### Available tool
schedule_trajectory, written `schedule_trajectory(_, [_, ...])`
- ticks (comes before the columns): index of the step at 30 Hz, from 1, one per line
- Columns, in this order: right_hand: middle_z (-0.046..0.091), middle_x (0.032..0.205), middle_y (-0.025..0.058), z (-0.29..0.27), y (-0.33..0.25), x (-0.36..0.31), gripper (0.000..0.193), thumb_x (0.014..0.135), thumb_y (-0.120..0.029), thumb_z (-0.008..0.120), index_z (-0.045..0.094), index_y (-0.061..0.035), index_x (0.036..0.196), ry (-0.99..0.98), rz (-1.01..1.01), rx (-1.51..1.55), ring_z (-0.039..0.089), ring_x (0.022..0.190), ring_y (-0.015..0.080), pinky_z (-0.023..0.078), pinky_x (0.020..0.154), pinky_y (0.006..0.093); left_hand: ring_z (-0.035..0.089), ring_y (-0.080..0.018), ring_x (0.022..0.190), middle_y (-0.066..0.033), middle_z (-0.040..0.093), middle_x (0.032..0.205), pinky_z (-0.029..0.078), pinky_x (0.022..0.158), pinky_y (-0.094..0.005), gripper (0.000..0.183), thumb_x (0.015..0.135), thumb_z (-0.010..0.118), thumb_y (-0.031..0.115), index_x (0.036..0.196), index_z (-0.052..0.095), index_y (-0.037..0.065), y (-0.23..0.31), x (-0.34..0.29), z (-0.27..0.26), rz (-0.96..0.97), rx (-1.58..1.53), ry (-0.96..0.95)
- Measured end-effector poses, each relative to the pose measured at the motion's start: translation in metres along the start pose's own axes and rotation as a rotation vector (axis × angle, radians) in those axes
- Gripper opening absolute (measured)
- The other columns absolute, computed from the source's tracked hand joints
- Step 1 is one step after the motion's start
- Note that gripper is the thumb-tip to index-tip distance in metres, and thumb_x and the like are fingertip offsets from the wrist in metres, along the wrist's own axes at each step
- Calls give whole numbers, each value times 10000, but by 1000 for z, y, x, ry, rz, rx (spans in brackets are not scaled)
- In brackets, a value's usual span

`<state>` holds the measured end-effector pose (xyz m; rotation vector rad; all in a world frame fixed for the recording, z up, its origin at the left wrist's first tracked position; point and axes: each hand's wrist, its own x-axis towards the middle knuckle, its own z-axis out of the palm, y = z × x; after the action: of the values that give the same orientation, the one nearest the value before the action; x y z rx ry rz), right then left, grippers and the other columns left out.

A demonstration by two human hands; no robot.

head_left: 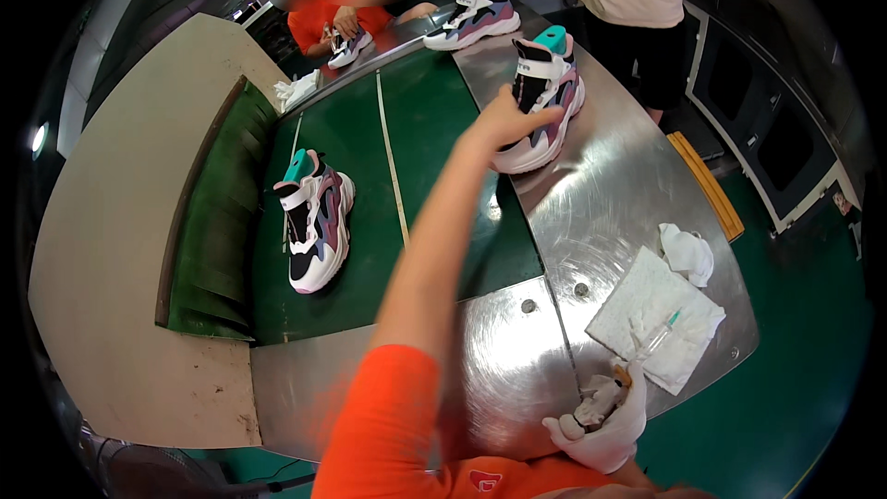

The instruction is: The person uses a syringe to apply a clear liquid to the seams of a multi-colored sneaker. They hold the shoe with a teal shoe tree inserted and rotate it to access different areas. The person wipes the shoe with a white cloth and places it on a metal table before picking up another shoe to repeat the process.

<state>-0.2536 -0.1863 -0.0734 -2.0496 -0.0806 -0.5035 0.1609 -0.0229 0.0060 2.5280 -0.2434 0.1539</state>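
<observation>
My bare left hand (pixel 510 120) reaches far out to a white, purple and black sneaker (pixel 545 92) with a turquoise insert in its opening. The thumb lies across the shoe's side; the other fingers are partly hidden against it. Close to my body, my right hand (pixel 605 434), in a white glove, is closed around a crumpled whitish cloth (pixel 599 404); a small orange-brown bit shows at its upper edge. On the green belt at the left lies a matching sneaker (pixel 317 226), toe toward me. Another sneaker (pixel 473 20) stands at the far end of the metal table.
A folded white cloth (pixel 614 314) lies on the metal table (pixel 591 212), with a clear, green-tipped tube (pixel 660 336) and a crumpled white cloth (pixel 686 254) by it. A green flap curtain (pixel 217 222) borders the belt. A co-worker in orange (pixel 319 14) handles a shoe; another person (pixel 637 0) stands behind.
</observation>
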Motion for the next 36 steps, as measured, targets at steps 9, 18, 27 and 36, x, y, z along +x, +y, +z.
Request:
schedule_trajectory(9, [565, 1131, 220, 6, -14, 15, 1018, 515, -212, 888, 392, 60, 1361, 50, -38, -132, 582, 1031, 365, 474, 897, 434, 657, -375, 1006, -232, 668, 1079, 502, 879, -392, 869, 606, 768, 613, 1159, 532, -15, 13, -131, -15, -49, -27, 41])
schedule_trajectory(18, [555, 1083, 179, 11, -11, 18, 950, 543, -209, 875, 410, 15, 1340, 29, -242, -289, 572, 908, 327, 482, 805, 415, 655, -379, 1011, -209, 657, 1119, 505, 869, -419, 774, 770, 763, 450, 1311, 457, -11, 18, -386, -80, -319, -109, 166])
schedule_trajectory(27, [520, 1289, 168, 13, -18, 4, 870, 632, -67, 807, 394, 21, 1393, -72, -133, -96, 505, 1181, 279, 376, 1056, 369, 85, -569, 1423, -425, 30, 1515, 201, 1171, -527, 967, 860, 647, 353, 1505, 75, -84, 36, -479, -6, -212, -319, 388])
schedule_trajectory(36, [505, 1216, 101, -20, 0, 12, 849, 678, 82, 741, 380, -15, 1440, 1, -49, 43, 525, 1063, 213, 463, 907, 318, 508, -359, 1229, -140, 569, 1275, 405, 1005, -527, 687, 731, 777, 241, 1330, 492, 64, 0, -435, -107, 587, -73, 554])
